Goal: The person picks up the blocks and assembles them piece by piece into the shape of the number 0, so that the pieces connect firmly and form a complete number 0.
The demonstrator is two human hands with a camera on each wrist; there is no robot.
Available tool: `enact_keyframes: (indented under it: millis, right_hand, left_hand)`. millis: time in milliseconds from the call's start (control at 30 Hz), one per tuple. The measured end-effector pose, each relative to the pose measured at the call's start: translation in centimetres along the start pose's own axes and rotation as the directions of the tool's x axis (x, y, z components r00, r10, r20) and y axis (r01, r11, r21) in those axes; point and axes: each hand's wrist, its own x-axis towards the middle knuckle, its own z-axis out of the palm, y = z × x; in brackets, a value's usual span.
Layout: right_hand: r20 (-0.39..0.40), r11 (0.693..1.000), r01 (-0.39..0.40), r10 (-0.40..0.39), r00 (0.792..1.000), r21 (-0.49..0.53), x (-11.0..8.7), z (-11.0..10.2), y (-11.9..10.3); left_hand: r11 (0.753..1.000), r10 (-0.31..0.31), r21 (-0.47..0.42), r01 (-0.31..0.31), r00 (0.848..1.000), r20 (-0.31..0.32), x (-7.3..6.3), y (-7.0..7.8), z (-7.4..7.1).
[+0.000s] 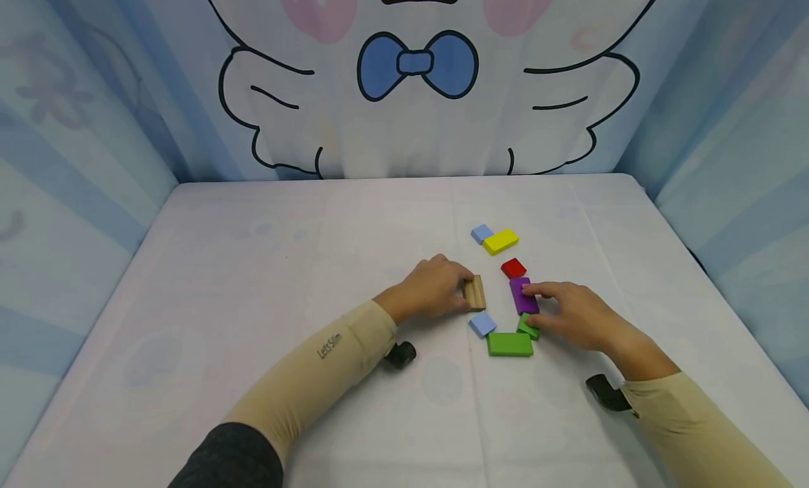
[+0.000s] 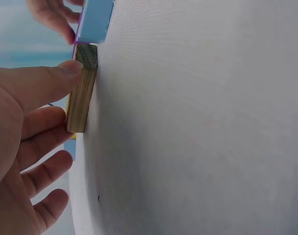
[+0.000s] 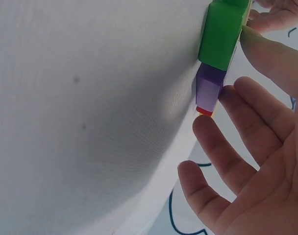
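Observation:
My left hand pinches a plain wooden block near its two ends, thumb on the near one. In the left wrist view the block's grained side shows against the cloth, with the other fingers spread apart. My right hand has its fingertips at a purple block and its thumb at a small green block; its fingers are loosely extended. A long green block lies at the near side, beside a light blue block. A red block sits just beyond the purple one.
Farther back, a yellow block lies against another light blue block. White cloth covers the table. A printed curtain hangs behind it, and more curtains stand along both sides.

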Motion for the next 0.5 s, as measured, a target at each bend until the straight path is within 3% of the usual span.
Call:
enact_keyframes:
  millis: [500]
  right_hand:
    - [-0.008, 1.0, 0.016, -0.016, 1.0, 0.006, -0.07, -0.06, -0.04]
  left_hand:
    - [1.0, -0.007, -0.015, 0.007, 1.0, -0.008, -0.11, 0.12, 0.13]
